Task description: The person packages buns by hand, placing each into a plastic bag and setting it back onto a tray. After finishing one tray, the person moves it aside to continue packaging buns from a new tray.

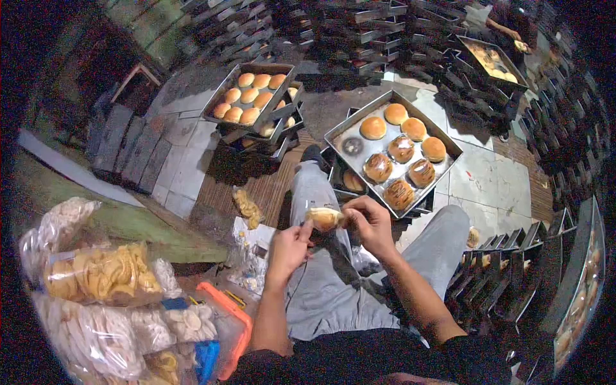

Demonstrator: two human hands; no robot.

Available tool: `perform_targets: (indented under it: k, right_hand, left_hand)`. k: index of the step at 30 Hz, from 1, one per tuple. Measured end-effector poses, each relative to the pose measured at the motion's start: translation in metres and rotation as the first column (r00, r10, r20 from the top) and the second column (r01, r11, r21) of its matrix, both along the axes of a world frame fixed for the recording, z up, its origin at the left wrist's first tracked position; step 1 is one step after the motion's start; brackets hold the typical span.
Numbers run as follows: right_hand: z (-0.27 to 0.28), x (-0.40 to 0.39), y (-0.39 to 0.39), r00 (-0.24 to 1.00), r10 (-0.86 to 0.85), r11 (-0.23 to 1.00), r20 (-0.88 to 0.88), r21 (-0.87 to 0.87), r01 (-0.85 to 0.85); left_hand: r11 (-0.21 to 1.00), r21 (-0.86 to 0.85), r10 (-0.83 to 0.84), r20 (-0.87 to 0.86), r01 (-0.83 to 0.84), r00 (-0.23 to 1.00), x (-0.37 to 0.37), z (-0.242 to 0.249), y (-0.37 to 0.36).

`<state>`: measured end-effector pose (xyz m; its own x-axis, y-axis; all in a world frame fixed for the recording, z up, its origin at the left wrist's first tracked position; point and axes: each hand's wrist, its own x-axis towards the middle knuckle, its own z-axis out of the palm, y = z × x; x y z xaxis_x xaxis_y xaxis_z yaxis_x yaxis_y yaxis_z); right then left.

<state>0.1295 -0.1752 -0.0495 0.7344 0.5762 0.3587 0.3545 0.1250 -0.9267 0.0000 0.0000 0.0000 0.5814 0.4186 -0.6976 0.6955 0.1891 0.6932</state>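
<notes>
Between my two hands, above my lap, is a bun [325, 219] in a clear plastic wrapper. My left hand [290, 252] has its fingers closed at the bun's left side. The fingers of my right hand [370, 226] pinch the wrapper at its right end. Just beyond my knees, a metal tray [351, 120] rests tilted on other trays. Several plain golden buns [396, 114] lie in its far part. Several buns in printed clear wrappers [399, 194] fill the near part, close to my right hand.
At the left are bags of yellow [106, 273] and whitish twisted pieces [106, 337], beside an orange plastic edge [231, 314]. Further off stand stacked trays of buns [249, 96]. Another person's hand [521, 47] is over a tray [491, 61] at back right. Tray stacks [507, 256] line the right.
</notes>
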Motion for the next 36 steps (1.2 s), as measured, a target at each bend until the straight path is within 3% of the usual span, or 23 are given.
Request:
perform_targets:
  k: [1,2,3,5,6,8,10,11,12,13,17,20,21,22,23,25,27,29,32,33,34,35,36]
  right_hand:
    - [0.0,0.004,0.009,0.991,-0.025,0.998,-0.132,0.056,0.033]
    - [0.007,0.005,0.017,0.962,-0.041,0.992,-0.27,0.1,0.07]
    - [0.011,-0.016,0.011,0.968,-0.075,0.997,-0.239,0.011,0.08]
    - [0.015,0.005,0.024,0.997,-0.029,0.999,0.069,-0.027,0.031]
    - [0.023,0.007,0.026,0.997,-0.041,0.999,0.068,-0.029,0.043]
    - [0.059,0.007,0.02,0.925,0.017,0.978,0.379,-0.199,0.064]
    - [0.065,-0.003,0.012,0.866,-0.158,0.977,0.474,-0.053,0.208]
    - [0.051,-0.003,0.011,0.85,-0.274,0.959,0.449,0.064,0.276]
    - [0.041,0.005,0.012,0.923,-0.259,0.958,0.283,-0.043,0.282]
    - [0.025,0.016,0.012,0.946,-0.1,0.993,-0.307,0.03,0.114]
    - [0.029,0.025,0.002,0.917,-0.067,0.998,-0.392,-0.008,0.069]
    - [0.057,0.047,0.016,0.895,-0.14,0.988,-0.424,-0.115,0.1]
    - [0.058,0.055,0.025,0.875,-0.138,0.981,-0.464,-0.189,0.054]
    - [0.042,0.063,0.039,0.966,-0.082,0.992,-0.246,-0.111,0.056]
    - [0.02,0.07,0.049,0.89,0.003,0.997,-0.456,-0.065,-0.037]
    - [-0.001,0.077,0.05,0.781,-0.046,0.998,-0.623,-0.069,0.004]
    - [-0.013,0.052,0.042,0.72,0.075,0.997,-0.69,0.025,-0.08]
    - [-0.067,0.027,0.042,0.547,0.165,0.983,-0.82,0.09,-0.161]
    - [-0.091,-0.008,0.057,0.251,0.153,0.988,-0.956,0.157,-0.001]
    - [-0.09,-0.009,0.063,0.251,0.163,0.986,-0.954,0.168,-0.001]
    - [-0.09,-0.008,0.066,0.377,0.068,0.998,-0.924,0.064,-0.025]
    - [-0.09,-0.009,0.064,0.491,-0.027,0.998,-0.871,-0.051,-0.035]
    - [-0.092,-0.002,0.059,0.435,-0.026,0.999,-0.9,-0.043,-0.031]
  left_hand:
    - [0.875,0.48,-0.129,0.098,0.067,0.987,0.003,-0.002,0.007]
    - [0.536,0.842,-0.282,0.113,0.059,0.953,0.004,0.002,0.009]
    - [0.582,0.807,-0.273,0.079,0.099,0.959,-0.012,-0.004,0.002]
    - [0.545,0.814,-0.544,0.527,-0.202,0.653,0.017,-0.004,0.018]
    - [0.689,0.694,-0.457,0.64,-0.209,0.617,0.023,-0.011,0.023]
    - [0.714,0.659,-0.424,0.676,-0.236,0.603,0.021,-0.007,0.021]
    - [0.747,0.617,-0.359,0.688,-0.247,0.631,0.011,0.005,0.018]
    - [0.752,0.618,-0.369,0.684,-0.23,0.63,0.004,0.008,0.014]
    - [0.84,0.485,-0.214,0.707,-0.242,0.674,0.003,0.009,0.011]
    - [0.903,0.338,-0.054,0.701,-0.265,0.711,0.003,0.006,0.007]
    - [0.95,0.135,0.067,0.792,-0.281,0.607,0.013,-0.017,0.018]
    - [0.767,0.517,-0.263,0.793,-0.379,0.55,0.045,0.005,0.021]
    - [0.768,0.516,-0.253,0.788,-0.379,0.561,0.061,0.005,0.025]
    - [0.675,0.654,-0.339,0.687,-0.343,0.642,0.073,0.001,0.028]
    - [0.562,0.774,-0.408,0.565,-0.291,0.717,0.073,-0.002,0.029]
    - [0.535,0.794,-0.364,0.525,-0.289,0.769,0.053,0.011,0.031]
    - [0.495,0.819,-0.328,0.485,-0.29,0.811,0.037,0.017,0.034]
    - [0.875,0.42,0.059,0.404,-0.242,0.913,0.008,0.006,0.026]
    - [0.929,0.224,0.206,0.345,-0.294,0.916,-0.013,-0.031,0.014]
    - [0.927,0.137,0.289,0.33,-0.348,0.899,-0.012,-0.032,0.008]
    - [0.96,0.052,0.241,0.348,-0.276,0.906,-0.011,-0.026,0.003]
    - [0.961,0.054,0.237,0.34,-0.271,0.91,-0.012,-0.031,-0.005]
    - [0.955,0.177,0.149,0.408,-0.238,0.901,-0.01,-0.042,-0.014]
